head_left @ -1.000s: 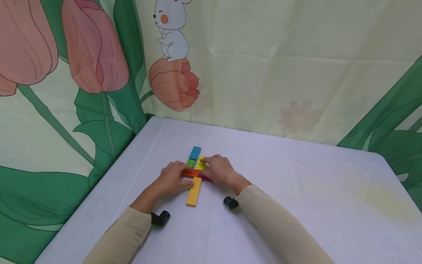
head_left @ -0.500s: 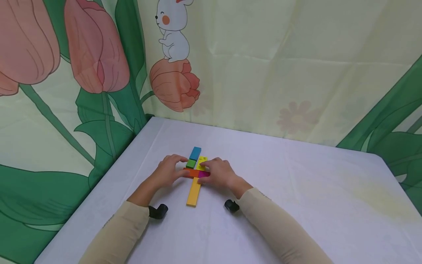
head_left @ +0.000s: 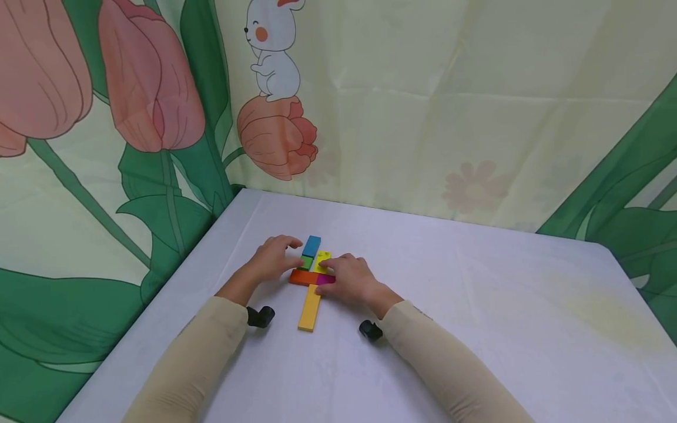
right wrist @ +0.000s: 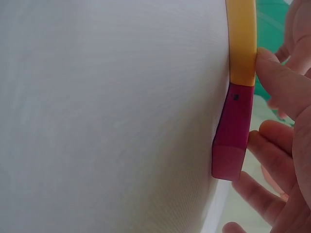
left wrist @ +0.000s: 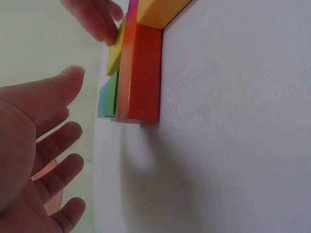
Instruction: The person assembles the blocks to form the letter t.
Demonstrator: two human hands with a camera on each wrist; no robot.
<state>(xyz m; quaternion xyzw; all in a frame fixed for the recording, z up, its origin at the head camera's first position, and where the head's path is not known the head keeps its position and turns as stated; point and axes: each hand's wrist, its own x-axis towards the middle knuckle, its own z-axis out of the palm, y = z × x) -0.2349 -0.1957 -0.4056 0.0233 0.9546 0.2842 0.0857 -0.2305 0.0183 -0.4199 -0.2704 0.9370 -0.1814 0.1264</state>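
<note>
Flat coloured blocks lie together on the white table. A blue block (head_left: 312,245) is farthest, with a green block (head_left: 306,262) just nearer and a yellow block (head_left: 322,257) beside it. An orange-red block (head_left: 302,277) and a magenta block (head_left: 325,279) form a crosswise row. From that row a long amber block (head_left: 309,311) runs toward me. My left hand (head_left: 272,258) hovers at the left, thumb near the green block, holding nothing. My right hand (head_left: 351,276) rests on the group, thumb at the amber block (right wrist: 242,43), fingers by the yellow and magenta blocks.
A white cloth covers the table (head_left: 476,311). Behind it hangs a pale curtain (head_left: 396,117) printed with tulips and a rabbit. Black wrist cameras protrude below the left (head_left: 261,317) and right sleeves (head_left: 433,352).
My left hand has left the orange-red and amber blocks and moved farther away, alongside the green and blue ones. My right hand's thumb has shifted nearer, onto the amber block's far end.
</note>
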